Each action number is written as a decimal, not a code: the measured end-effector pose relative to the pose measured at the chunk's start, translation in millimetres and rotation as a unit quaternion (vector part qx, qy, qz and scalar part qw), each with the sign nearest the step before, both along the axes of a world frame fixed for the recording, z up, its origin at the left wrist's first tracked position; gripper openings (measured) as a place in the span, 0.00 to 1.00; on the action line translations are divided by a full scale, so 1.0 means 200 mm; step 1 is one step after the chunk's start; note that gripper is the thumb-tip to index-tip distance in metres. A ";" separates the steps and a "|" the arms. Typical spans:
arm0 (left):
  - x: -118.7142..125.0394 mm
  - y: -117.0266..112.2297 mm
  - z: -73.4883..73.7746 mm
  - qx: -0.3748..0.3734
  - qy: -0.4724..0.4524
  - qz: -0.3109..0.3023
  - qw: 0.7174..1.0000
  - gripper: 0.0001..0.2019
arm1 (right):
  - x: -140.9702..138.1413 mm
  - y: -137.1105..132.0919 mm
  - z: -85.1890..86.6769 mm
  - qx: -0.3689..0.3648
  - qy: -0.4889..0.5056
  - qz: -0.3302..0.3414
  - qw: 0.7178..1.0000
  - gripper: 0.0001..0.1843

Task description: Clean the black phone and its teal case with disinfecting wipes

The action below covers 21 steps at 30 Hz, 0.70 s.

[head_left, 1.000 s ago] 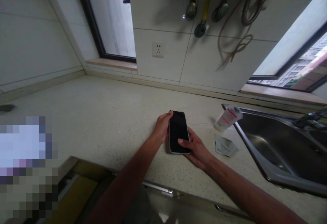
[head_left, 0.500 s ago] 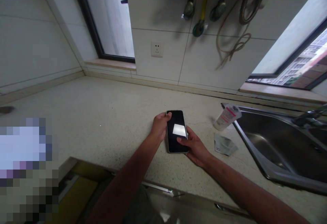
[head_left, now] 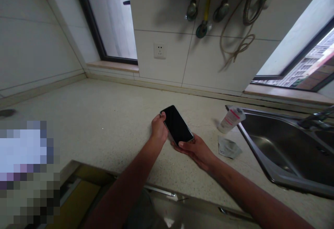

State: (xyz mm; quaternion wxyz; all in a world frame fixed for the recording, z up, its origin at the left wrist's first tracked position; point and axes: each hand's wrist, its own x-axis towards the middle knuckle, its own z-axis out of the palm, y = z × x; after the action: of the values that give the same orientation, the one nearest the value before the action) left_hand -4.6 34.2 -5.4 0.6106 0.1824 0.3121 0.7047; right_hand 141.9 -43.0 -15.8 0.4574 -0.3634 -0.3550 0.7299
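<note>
Smartphone [head_left: 177,124], black-screened and pale-rimmed, slants between both hands [head_left: 159,129], which are half closed, gripping its edges.

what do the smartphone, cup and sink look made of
Smartphone: front probably glass, smooth, judging by its even black face. Cup: likely thin plastic with pink printing; its wall looks cloudy and translucent. Sink: seemingly stainless steel, satin finish, from its soft grey metallic highlights.

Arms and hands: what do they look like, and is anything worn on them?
The left hand and right hand are ordinary human ones, gloveless. The left forearm and right forearm show no sleeve, watch, cable or clear marking.
</note>
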 end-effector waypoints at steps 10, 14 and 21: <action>0.00 0.01 -0.03 0.018 -0.062 -0.022 0.998 0.06 | 0.01 0.02 -0.01 -0.007 -0.047 -0.066 0.997 0.27; 0.00 0.01 0.00 0.006 -0.070 -0.030 0.997 0.06 | 0.02 0.03 0.00 -0.002 -0.034 -0.038 0.999 0.31; -0.01 0.03 -0.02 -0.079 -0.020 -0.078 0.994 0.10 | 0.06 0.04 0.00 0.027 -0.051 0.092 0.994 0.28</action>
State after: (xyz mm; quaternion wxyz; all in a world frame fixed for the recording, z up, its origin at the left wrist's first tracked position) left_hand -7.2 39.7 -9.8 0.6827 0.1430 0.3391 0.6313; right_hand 152.9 -34.9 -15.8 0.3794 -0.3540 -0.4290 0.7394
